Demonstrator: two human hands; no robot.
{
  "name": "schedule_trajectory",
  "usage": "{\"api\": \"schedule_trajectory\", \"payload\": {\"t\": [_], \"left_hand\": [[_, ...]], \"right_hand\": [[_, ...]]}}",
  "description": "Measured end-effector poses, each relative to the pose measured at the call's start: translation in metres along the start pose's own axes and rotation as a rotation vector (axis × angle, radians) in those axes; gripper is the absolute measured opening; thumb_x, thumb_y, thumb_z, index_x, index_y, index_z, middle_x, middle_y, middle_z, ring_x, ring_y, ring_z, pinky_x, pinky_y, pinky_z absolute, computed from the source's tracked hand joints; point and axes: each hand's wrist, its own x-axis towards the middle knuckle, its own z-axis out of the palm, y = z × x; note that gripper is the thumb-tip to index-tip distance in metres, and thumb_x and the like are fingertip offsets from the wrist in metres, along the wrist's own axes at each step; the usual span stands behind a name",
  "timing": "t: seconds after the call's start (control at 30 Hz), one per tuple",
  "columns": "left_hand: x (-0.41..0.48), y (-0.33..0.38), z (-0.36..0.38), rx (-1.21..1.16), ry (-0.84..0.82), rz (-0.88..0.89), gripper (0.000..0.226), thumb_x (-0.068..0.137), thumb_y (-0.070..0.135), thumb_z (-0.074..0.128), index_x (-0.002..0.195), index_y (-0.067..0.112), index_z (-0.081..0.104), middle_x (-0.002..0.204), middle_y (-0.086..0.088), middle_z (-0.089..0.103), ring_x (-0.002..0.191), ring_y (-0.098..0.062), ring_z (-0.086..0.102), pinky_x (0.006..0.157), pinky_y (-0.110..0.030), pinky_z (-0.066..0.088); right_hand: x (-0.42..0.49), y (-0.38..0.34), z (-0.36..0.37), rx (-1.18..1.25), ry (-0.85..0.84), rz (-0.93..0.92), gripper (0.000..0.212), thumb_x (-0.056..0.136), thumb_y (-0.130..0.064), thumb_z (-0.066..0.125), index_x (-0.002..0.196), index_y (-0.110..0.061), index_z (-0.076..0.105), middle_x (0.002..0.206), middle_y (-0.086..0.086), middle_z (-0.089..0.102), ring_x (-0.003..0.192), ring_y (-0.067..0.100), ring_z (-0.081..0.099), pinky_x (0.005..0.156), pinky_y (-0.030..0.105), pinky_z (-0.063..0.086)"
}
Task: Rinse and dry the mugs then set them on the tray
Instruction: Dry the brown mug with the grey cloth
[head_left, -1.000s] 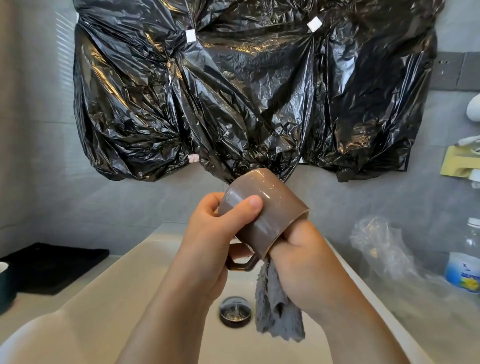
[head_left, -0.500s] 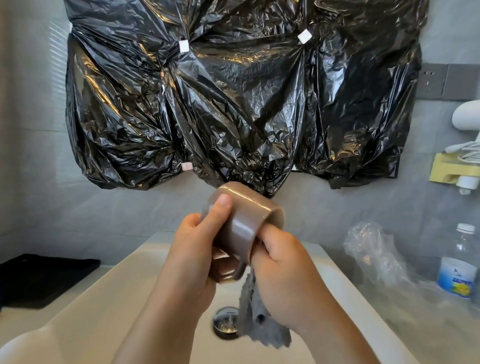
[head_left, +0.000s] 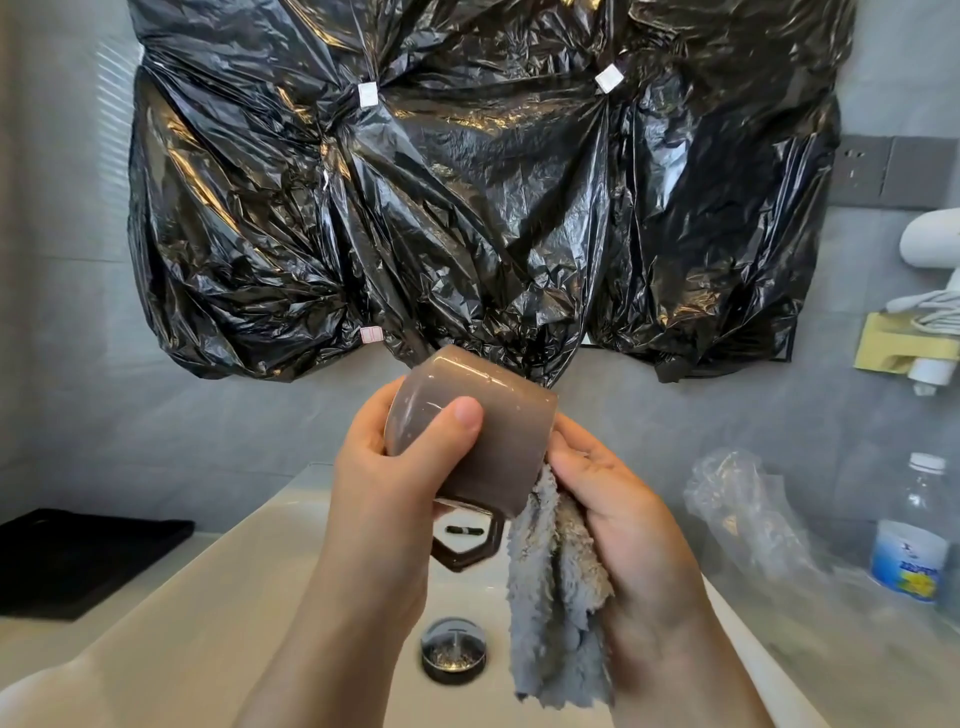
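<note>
Since the earlier frame the right hand (head_left: 623, 525) has drawn back out of the mouth of the brown mug (head_left: 498, 447), and the mug has turned so that its handle (head_left: 467, 545) now hangs down in plain view. Nearest the camera, the right hand's fingers (head_left: 576, 457) are curled round a grey cloth (head_left: 556, 597), which is bunched against the palm and trails down below the hand; the fingertips lie against the mug's rim. The left hand (head_left: 395, 483) grips the mug by its body, thumb across the near side and the other fingers wrapped round the far side, holding it tilted, base up and away, mouth down towards the right hand. Both hands hold the mug in the air above the pale sink (head_left: 234, 597), over the metal drain (head_left: 453, 649). Farther off to the left a black tray (head_left: 78, 556) lies flat on the table (head_left: 62, 644), well apart from the mug. To the right stand a crumpled clear plastic bag (head_left: 743, 509) and a water bottle (head_left: 911, 535) with a blue label. On the wall behind, black plastic sheeting (head_left: 441, 208) is taped up, with a yellow holder (head_left: 893, 345) to its right
</note>
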Motion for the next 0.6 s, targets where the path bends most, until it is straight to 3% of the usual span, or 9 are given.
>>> {"api": "schedule_trajectory", "payload": {"t": [0.1, 0.17, 0.23, 0.33, 0.43, 0.5, 0.6], "left_hand": [[0.000, -0.002, -0.001, 0.059, 0.079, 0.092, 0.076, 0.056, 0.042, 0.081, 0.123, 0.012, 0.063, 0.106, -0.014, 0.075, 0.096, -0.034, 0.072, 0.082, -0.050, 0.057], [-0.001, -0.002, 0.000, 0.032, 0.096, 0.064, 0.072, 0.056, 0.043, 0.079, 0.120, 0.013, 0.065, 0.102, -0.010, 0.076, 0.090, -0.029, 0.072, 0.073, -0.041, 0.059], [-0.001, 0.001, 0.002, -0.087, 0.081, -0.062, 0.054, 0.061, 0.041, 0.078, 0.107, 0.013, 0.070, 0.090, -0.008, 0.073, 0.079, -0.022, 0.068, 0.057, -0.031, 0.056], [-0.001, 0.004, 0.004, -0.261, 0.151, -0.264, 0.034, 0.069, 0.049, 0.072, 0.084, 0.019, 0.069, 0.068, -0.001, 0.068, 0.057, -0.017, 0.063, 0.047, -0.026, 0.046], [-0.001, 0.007, 0.005, -0.325, 0.256, -0.285, 0.031, 0.085, 0.051, 0.064, 0.077, 0.020, 0.069, 0.064, 0.000, 0.068, 0.051, -0.015, 0.062, 0.050, -0.025, 0.044], [-0.001, 0.009, 0.005, -0.308, 0.280, -0.270, 0.036, 0.089, 0.050, 0.061, 0.070, 0.020, 0.069, 0.060, 0.002, 0.068, 0.046, -0.013, 0.062, 0.044, -0.023, 0.045], [-0.002, 0.008, 0.003, -0.225, 0.237, -0.216, 0.032, 0.089, 0.048, 0.060, 0.089, 0.016, 0.066, 0.057, 0.004, 0.065, 0.042, -0.009, 0.058, 0.034, -0.020, 0.040]], "right_hand": [[0.000, 0.000, 0.000, -0.008, -0.016, 0.003, 0.040, 0.092, -0.014, 0.043, 0.118, -0.002, 0.070, 0.121, 0.027, 0.068, 0.116, 0.037, 0.066, 0.100, 0.043, 0.052], [-0.003, -0.003, -0.001, -0.074, -0.001, 0.006, 0.036, 0.088, -0.015, 0.047, 0.110, -0.007, 0.075, 0.116, 0.024, 0.071, 0.111, 0.034, 0.069, 0.096, 0.040, 0.056], [-0.006, -0.006, -0.001, -0.178, -0.031, 0.007, 0.031, 0.085, -0.014, 0.056, 0.107, -0.013, 0.077, 0.113, 0.020, 0.073, 0.108, 0.031, 0.071, 0.094, 0.036, 0.057], [-0.009, -0.010, -0.005, -0.460, -0.052, -0.029, 0.033, 0.083, -0.018, 0.057, 0.107, -0.027, 0.078, 0.110, 0.009, 0.076, 0.108, 0.022, 0.071, 0.096, 0.036, 0.056], [-0.009, -0.007, -0.009, -0.881, 0.016, -0.191, 0.037, 0.084, -0.027, 0.058, 0.118, -0.035, 0.071, 0.115, -0.011, 0.074, 0.112, 0.006, 0.067, 0.103, 0.035, 0.049], [-0.007, -0.001, -0.007, -1.015, 0.006, -0.265, 0.042, 0.086, -0.027, 0.058, 0.127, -0.037, 0.063, 0.120, -0.019, 0.070, 0.116, 0.000, 0.062, 0.105, 0.030, 0.048], [-0.003, 0.008, -0.010, -1.024, -0.019, -0.275, 0.048, 0.088, -0.026, 0.060, 0.136, -0.032, 0.056, 0.127, -0.013, 0.067, 0.122, 0.005, 0.059, 0.107, 0.036, 0.046]]}}
